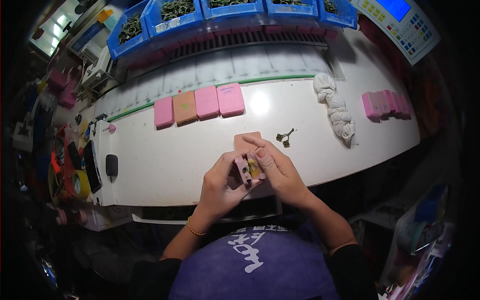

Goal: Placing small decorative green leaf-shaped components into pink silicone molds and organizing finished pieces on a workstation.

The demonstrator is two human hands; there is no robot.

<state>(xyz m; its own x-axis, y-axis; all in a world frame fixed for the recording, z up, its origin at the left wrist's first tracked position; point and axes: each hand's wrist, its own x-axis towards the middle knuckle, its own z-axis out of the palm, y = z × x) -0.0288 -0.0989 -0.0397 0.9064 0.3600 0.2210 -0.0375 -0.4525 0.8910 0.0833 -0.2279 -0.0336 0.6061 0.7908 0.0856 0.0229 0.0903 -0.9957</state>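
Note:
Close to the table's front edge, my left hand [219,184] grips a small pink rubber mould block [243,171] with notches and dark hollows on its face. My right hand [286,176] closes on the same block from the other side, its thumb at the upper edge by a yellow-green patch. Just beyond my fingers shows a flat peach-coloured block [246,141], partly hidden by my right hand. A small dark green branched piece [285,137] lies on the white tabletop to the right of it.
Several flat pink and tan blocks [206,102] stand in a row farther back. A knotted white cloth [336,107] and a pink block stack [385,104] are at right. Blue bins [232,9] of green pieces line the back; a dark mouse-shaped object [111,165] lies left.

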